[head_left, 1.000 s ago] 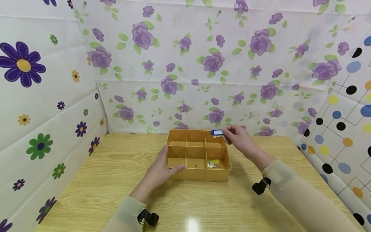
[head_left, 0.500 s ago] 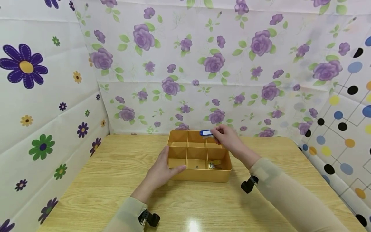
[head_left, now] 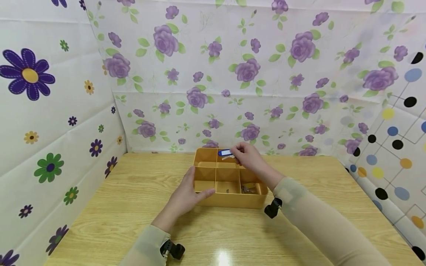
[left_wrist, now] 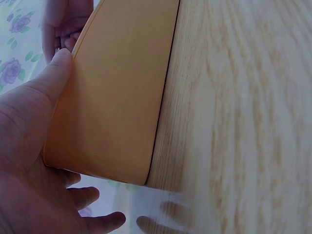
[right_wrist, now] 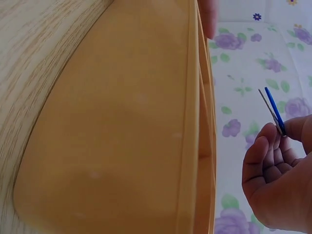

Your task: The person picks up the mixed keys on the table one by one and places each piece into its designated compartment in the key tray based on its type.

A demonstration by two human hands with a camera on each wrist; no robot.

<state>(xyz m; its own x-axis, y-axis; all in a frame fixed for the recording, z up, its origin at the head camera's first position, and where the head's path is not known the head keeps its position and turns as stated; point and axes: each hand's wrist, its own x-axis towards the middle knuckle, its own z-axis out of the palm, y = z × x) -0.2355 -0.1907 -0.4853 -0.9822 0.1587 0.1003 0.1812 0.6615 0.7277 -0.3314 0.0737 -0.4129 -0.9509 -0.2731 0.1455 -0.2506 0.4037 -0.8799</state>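
Note:
My right hand (head_left: 247,159) pinches a key with a blue key tag (head_left: 225,152) between thumb and fingers. It holds the key over the back middle compartment of a yellow-orange divided box (head_left: 229,200). Seen edge-on in the right wrist view, the blue tag (right_wrist: 274,108) points up from the fingertips. My left hand (head_left: 183,195) rests against the box's front left corner, thumb along the front rim and fingers spread at the left side. In the front right compartment lie keys with a yellow tag (head_left: 249,186), partly in shadow.
The box has two rows of compartments and stands on a wooden table (head_left: 146,177). A tiny greyish bit (head_left: 227,191) lies in its front middle compartment. Behind rises a flower-print cloth (head_left: 186,74); a dotted cloth (head_left: 396,162) borders the right side.
My right hand has moved left with the blue-tagged key, from above the back right compartment to above the back middle one. The left hand stays at the box corner.

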